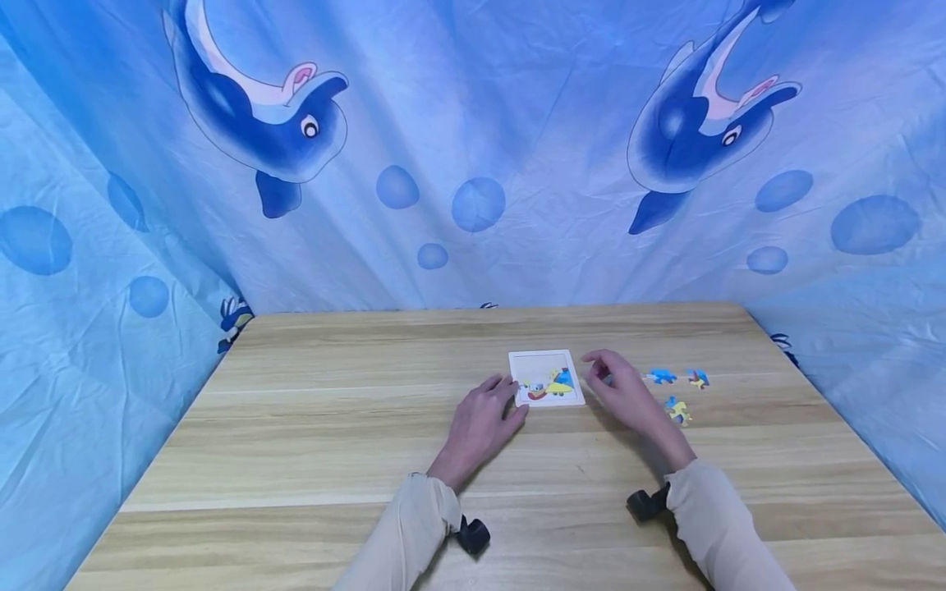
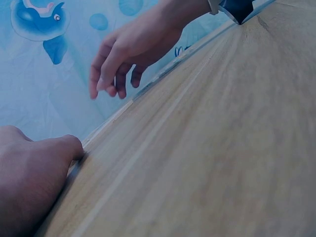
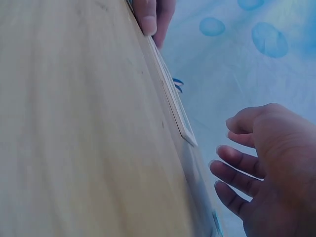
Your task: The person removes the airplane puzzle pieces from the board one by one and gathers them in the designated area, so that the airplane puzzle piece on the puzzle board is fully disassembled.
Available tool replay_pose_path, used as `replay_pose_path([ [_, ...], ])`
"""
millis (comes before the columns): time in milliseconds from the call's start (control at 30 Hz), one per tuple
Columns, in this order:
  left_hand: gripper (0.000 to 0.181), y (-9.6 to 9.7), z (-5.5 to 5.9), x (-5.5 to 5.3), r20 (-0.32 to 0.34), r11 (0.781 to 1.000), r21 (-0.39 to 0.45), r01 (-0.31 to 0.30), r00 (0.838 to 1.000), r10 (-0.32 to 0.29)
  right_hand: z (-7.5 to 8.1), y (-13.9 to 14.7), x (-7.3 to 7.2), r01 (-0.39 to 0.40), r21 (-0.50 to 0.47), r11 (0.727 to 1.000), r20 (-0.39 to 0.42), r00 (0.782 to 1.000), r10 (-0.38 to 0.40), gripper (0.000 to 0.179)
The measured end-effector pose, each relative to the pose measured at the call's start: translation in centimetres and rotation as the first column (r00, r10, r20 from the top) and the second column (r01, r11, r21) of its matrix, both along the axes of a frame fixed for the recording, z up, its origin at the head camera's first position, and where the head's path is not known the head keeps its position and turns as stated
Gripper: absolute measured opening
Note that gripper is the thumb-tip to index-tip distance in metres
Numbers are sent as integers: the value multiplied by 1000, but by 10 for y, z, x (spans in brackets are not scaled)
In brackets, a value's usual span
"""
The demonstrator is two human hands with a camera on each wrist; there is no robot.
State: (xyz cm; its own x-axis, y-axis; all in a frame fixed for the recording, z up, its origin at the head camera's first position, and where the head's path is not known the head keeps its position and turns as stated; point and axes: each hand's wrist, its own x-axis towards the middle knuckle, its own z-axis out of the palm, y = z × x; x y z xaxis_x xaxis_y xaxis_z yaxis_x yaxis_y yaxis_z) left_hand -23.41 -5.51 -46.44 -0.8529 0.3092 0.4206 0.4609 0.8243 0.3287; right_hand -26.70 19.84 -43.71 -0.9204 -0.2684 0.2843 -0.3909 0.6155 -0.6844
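A white-framed jigsaw puzzle board point(image 1: 543, 355) lies flat on the table, with a few colourful pieces along the lower part of its inside. My left hand point(image 1: 482, 424) holds its near left corner, thumb at the front edge and fingers along the left side. In the right wrist view, that thumb point(image 3: 148, 22) sits right at the frame's edge. My right hand point(image 1: 623, 394) hovers just right of the board, fingers loosely bent, nothing visible between them. Beside it lie a blue puzzle piece point(image 1: 662, 376), a red and blue piece point(image 1: 698, 378) and a yellow and blue piece point(image 1: 677, 411).
The wooden table point(image 1: 296, 427) reaches back to a blue curtain point(image 1: 562, 246) printed with dolphins and bubbles. Black wrist cameras sit under both sleeves, the left camera point(image 1: 474, 536) and the right camera point(image 1: 645, 505) close above the tabletop.
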Motion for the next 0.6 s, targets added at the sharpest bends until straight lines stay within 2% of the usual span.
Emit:
replay_pose_path([
  [300,41,1,-1,0,8,1000,0,-7,1000,7,-5,-17,-4,-17,-8,1000,17,1000,17,29],
  [600,40,1,-2,-2,-20,1000,-8,1,1000,-1,-10,-25,-9,-18,45,999,-22,1000,19,24],
])
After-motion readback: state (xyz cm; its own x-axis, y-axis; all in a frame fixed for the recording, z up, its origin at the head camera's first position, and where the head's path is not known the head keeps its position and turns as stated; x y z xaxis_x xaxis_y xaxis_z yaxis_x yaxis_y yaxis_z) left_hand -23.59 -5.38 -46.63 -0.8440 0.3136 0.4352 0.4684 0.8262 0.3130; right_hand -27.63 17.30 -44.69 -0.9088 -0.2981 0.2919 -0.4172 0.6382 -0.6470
